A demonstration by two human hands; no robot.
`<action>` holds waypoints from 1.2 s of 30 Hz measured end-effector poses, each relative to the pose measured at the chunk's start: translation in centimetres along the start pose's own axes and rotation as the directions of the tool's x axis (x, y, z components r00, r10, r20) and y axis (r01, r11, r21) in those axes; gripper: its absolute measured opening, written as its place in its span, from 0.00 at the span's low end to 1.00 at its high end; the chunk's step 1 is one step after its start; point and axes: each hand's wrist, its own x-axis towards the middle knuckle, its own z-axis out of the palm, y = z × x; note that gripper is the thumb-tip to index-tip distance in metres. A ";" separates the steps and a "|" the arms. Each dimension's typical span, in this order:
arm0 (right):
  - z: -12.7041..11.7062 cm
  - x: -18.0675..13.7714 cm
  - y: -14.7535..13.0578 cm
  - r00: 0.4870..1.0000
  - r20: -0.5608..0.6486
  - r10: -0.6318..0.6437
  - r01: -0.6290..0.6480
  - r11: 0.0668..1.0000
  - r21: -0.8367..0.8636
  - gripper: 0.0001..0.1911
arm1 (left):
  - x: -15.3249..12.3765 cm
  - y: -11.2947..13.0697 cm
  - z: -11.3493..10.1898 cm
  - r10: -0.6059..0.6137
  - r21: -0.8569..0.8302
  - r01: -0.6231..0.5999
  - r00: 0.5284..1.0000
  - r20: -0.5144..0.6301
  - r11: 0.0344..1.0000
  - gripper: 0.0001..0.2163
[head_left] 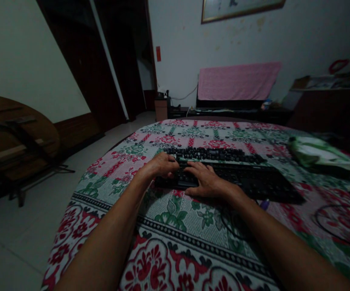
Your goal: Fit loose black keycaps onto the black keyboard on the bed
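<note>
A black keyboard (261,184) lies across the cloth-covered table, its left part under my hands. My left hand (162,164) is over the keyboard's left end, fingers curled together and pointing down; whatever is between the fingertips is too small and dark to make out. Resting on the keyboard just to the right, my right hand (203,180) has its fingers stretched out and its thumb apart along the near edge. Behind the keyboard, several loose black keycaps (217,154) are spread in a long band.
A flowered tablecloth (168,214) covers the table. On the right lie a green and white bag (323,155) and a dark cable (317,216). A purple object (265,204) is near my right forearm. A folded round tabletop (17,137) leans at the left wall.
</note>
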 end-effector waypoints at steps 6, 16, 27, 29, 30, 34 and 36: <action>0.3 0.0 0.2 1.000 -0.028 -0.014 0.013 1.000 -0.020 0.38 | 0.1 0.0 0.3 -0.032 -0.027 0.031 0.998 -0.050 0.999 0.06; 0.5 -0.4 -0.5 0.993 -0.110 -0.040 0.032 0.996 -0.078 0.39 | 0.2 -0.9 1.4 0.051 0.125 -0.028 0.980 -0.192 0.992 0.10; 0.7 -0.5 -0.6 0.990 -0.135 -0.027 0.017 0.997 -0.078 0.38 | -0.2 -0.3 2.0 0.078 0.247 0.007 0.939 -0.334 0.969 0.09; 0.8 -0.5 -0.5 0.990 -0.137 -0.024 0.013 0.997 -0.080 0.38 | -0.1 -0.6 2.0 0.084 0.262 0.005 0.940 -0.330 0.965 0.10; 0.8 -0.5 -0.5 0.990 -0.137 -0.024 0.012 0.996 -0.083 0.38 | -0.1 -0.7 2.0 0.090 0.268 0.001 0.941 -0.327 0.964 0.10; 0.9 -0.5 -0.4 0.990 -0.140 -0.034 0.020 0.995 -0.098 0.37 | -0.1 -0.8 2.0 0.105 0.276 -0.012 0.939 -0.326 0.961 0.10; 1.0 -0.4 -0.4 0.990 -0.137 -0.033 0.020 0.995 -0.098 0.37 | -0.2 -0.7 2.1 0.104 0.263 -0.012 0.934 -0.340 0.965 0.10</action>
